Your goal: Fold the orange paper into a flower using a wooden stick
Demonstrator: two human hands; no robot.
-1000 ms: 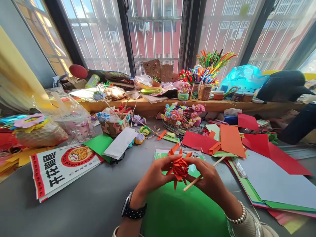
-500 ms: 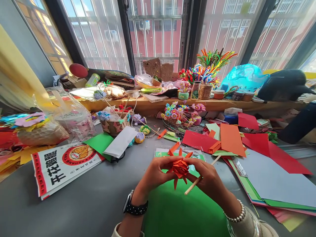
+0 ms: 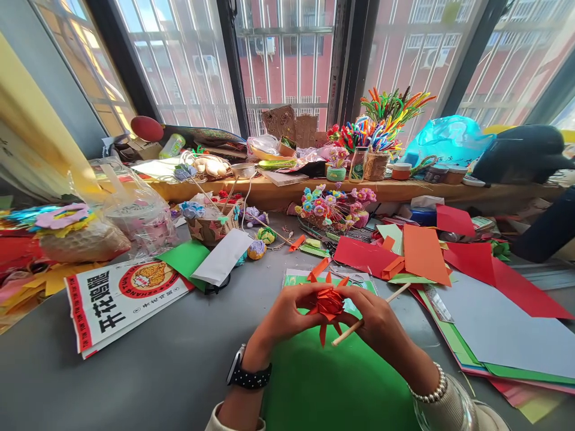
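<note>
Between both hands, above the green mat, is an orange-red folded paper flower (image 3: 330, 303) with pointed petals sticking out around a dense layered centre. My left hand (image 3: 290, 311) grips its left side, thumb below and fingers above. On the other side my right hand (image 3: 375, 314) pinches the flower's upper right edge with its fingertips. A thin wooden stick (image 3: 348, 333) also lies in the right hand, slanting from lower left to upper right through the fingers. The green mat (image 3: 336, 383) lies beneath the hands. Parts of the outer petals are hidden by the fingers.
Coloured paper sheets (image 3: 507, 329) are stacked at the right, with red and orange pieces (image 3: 424, 254) nearby. A printed paper bag (image 3: 130, 305) lies left. Behind stand a star-patterned basket (image 3: 211, 227), small crocheted flowers (image 3: 330, 206) and a sill crowded with craft supplies.
The flower is tilted slightly, and the stick's lower end has shifted a little up and left. Both hands keep their hold. The whole view has moved slightly.
</note>
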